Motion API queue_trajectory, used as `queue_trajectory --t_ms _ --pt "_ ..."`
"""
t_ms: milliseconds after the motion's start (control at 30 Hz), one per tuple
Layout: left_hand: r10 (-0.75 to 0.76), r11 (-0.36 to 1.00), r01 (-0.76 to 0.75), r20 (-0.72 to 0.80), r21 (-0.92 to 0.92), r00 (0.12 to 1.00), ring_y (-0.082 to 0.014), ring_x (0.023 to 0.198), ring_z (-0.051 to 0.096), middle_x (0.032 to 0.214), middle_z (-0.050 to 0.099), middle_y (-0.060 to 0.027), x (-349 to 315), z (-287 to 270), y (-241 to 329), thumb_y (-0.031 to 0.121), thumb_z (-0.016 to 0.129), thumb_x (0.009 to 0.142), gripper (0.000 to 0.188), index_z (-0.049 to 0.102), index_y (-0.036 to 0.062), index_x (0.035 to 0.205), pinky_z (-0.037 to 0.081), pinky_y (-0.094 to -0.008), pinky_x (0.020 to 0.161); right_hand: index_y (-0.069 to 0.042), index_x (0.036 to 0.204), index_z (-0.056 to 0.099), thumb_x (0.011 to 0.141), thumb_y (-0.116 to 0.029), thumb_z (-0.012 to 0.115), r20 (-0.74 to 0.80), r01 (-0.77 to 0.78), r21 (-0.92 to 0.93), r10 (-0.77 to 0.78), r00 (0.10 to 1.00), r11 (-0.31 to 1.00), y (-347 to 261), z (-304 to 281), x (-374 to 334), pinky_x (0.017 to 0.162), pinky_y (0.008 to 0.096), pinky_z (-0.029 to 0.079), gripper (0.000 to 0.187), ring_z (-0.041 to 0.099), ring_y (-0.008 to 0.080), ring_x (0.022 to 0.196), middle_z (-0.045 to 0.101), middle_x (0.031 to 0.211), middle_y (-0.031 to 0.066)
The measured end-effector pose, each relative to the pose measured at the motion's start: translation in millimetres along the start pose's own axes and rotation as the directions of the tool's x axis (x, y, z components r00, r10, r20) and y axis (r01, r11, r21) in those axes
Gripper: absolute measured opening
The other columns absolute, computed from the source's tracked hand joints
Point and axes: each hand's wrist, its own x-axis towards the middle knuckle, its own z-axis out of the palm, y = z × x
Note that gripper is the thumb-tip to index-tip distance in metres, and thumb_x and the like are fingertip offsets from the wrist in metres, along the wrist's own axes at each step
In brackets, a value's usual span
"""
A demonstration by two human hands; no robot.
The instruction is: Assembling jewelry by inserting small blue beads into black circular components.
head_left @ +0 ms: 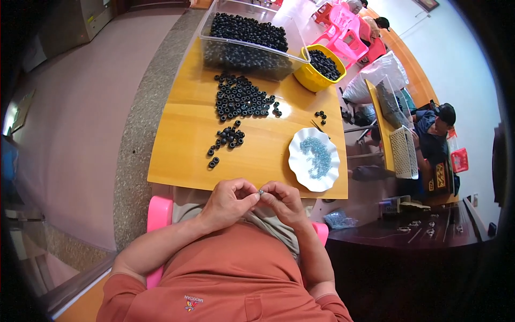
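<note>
Item: small grey piece, centre of frame, by near edge of counter. Your fingers: closed, tips of left hand and right hand meeting on piece. Piece right of left fingertips, left of right; neither hand nearer. Long axis: too small to tell. White scalloped plate, clear bluish bits: up, right of your right hand. Loose black rings: above your left.
</note>
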Motion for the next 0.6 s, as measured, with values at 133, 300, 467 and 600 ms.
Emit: queue_trajectory --t_ms 133,300,467,600 --pt "-0.004 1.000 0.004 -0.001 -0.026 1.000 -0.0100 0.076 0.063 0.086 0.066 -0.0060 -1 0 2 0.006 0.063 0.090 0.011 0.062 -0.0041 0.095 0.055 -0.0241 0.068 0.003 0.097 0.061 0.094 -0.004 0.057 -0.010 0.076 -0.129 -0.078 0.997 0.989 -5 1 1 0.070 0.0236 0.049 0.008 0.059 0.0095 0.079 0.064 0.085 0.0035" --pt "-0.009 0.999 0.009 -0.003 -0.047 1.000 -0.0098 0.076 0.063 0.085 0.066 -0.0059 -1 -1 1 0.006 0.063 0.090 0.010 0.062 -0.0037 0.095 0.054 -0.0240 0.069 0.002 0.092 0.060 0.094 -0.005 0.055 -0.034 0.270 -0.423 -0.313 0.949 0.865 -11 8 3 0.062 0.0275 0.045 0.009 0.056 0.0176 0.067 0.060 0.079 0.0095" --pt "-0.012 1.000 0.012 -0.005 0.001 1.000 -0.0092 0.075 0.063 0.083 0.066 -0.0048 -1 -1 6 0.006 0.063 0.090 0.009 0.063 -0.0025 0.094 0.053 -0.0236 0.068 0.001 0.089 0.059 0.094 -0.007 0.055 -0.031 0.228 -0.456 -0.271 0.962 0.860 -12 8 3 0.061 0.0302 0.045 0.010 0.058 0.0227 0.066 0.059 0.076 0.0114" --pt "-0.012 1.000 0.012 -0.004 0.015 1.000 -0.0091 0.074 0.063 0.083 0.066 -0.0045 -1 -1 2 0.006 0.063 0.090 0.009 0.062 -0.0025 0.094 0.053 -0.0239 0.068 0.000 0.090 0.059 0.093 -0.007 0.056 -0.015 0.167 -0.437 -0.192 0.981 0.884 -14 5 2 0.062 0.0325 0.047 0.008 0.061 0.0257 0.068 0.060 0.077 0.0135"
